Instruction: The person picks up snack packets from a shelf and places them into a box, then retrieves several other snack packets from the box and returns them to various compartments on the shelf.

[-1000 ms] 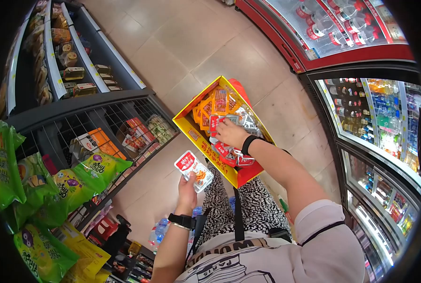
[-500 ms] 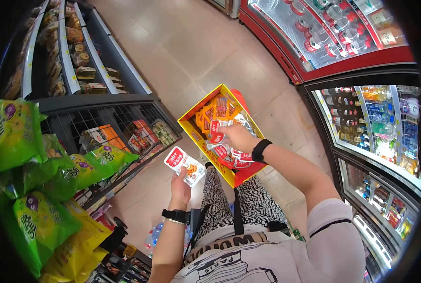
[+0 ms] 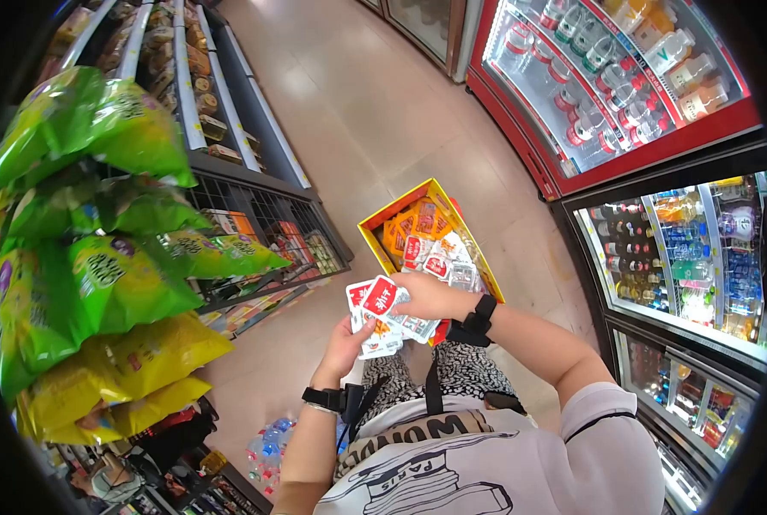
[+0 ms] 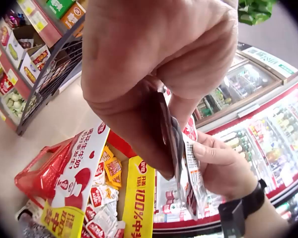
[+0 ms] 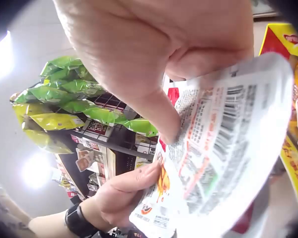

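Observation:
In the head view the left hand pinches a white and red snack packet by its lower edge. The right hand grips more such packets, the front one overlapping the left hand's packet. Behind the right hand is a yellow box with orange packets and red-white packets inside. The right wrist view shows a packet's printed back under the right hand, with the left thumb on another packet. In the left wrist view the packets are seen edge-on between both hands.
Green snack bags and yellow bags hang at the left, before a dark shelf rack. Drink fridges line the right side. Bottles stand low near the left forearm. A red bag lies beside the box.
The right hand has come out of the box with packets and moved left to the left hand's packet. The head view has shifted, with the hanging bags now larger at the left.

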`<state>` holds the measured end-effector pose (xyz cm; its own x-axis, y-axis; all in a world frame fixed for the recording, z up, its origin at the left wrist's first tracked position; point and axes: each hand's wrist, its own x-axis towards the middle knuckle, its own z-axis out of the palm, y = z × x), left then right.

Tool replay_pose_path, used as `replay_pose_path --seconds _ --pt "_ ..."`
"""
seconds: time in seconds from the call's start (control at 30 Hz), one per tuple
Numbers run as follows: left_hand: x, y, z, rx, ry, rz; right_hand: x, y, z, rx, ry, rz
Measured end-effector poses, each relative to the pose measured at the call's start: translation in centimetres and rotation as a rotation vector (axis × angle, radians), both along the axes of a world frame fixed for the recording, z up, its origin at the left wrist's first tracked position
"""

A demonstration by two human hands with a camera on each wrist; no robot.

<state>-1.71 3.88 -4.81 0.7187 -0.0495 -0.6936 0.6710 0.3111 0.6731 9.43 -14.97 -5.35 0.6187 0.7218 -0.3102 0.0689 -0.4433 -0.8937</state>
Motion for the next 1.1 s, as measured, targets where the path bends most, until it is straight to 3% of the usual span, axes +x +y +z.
replay_pose_path --seconds 0.03,0.13,0.3,0.5,0.63,0.73,0.9,0.97,1.1 --pt "-0.4 0.4 0.6 -0.022 0.005 -0.012 -0.6 0.2 0.2 0.006 -0.018 0.004" --pt "-2.1 2.1 2.0 -0.007 -0.017 0.068 -1.7 1.1 0.3 0.221 0.116 -0.317" --pt "-5.3 5.5 3.7 -0.068 -0.077 0.307 -3.9 1.6 3.3 0.463 0.700 -0.644" --pt "-10.5 12.1 6.5 -0.206 -0.275 0.436 -10.3 10.6 6.2 0.433 1.071 -0.482" --pt "-14.6 14.2 9.2 -0.272 -0.402 0.554 -13.5 15.4 7.7 0.483 1.041 -0.376" --pt "-18.4 16.2 10.0 -0.254 -0.450 0.495 -16.2 19.3 8.3 0.486 1.007 -0.307" --pt "-24.7 18.7 11.2 -0.219 -0.462 0.613 -20.4 23.8 11.1 0.358 0.747 -0.210" --pt "-26.7 19.8 11.3 -0.387 -0.482 0.734 -21.5 25.4 12.2 0.374 0.720 -0.153" --pt "-28.9 21.1 11.5 -0.327 -0.511 0.825 -21.8 28.5 12.1 0.431 0.678 -0.055"
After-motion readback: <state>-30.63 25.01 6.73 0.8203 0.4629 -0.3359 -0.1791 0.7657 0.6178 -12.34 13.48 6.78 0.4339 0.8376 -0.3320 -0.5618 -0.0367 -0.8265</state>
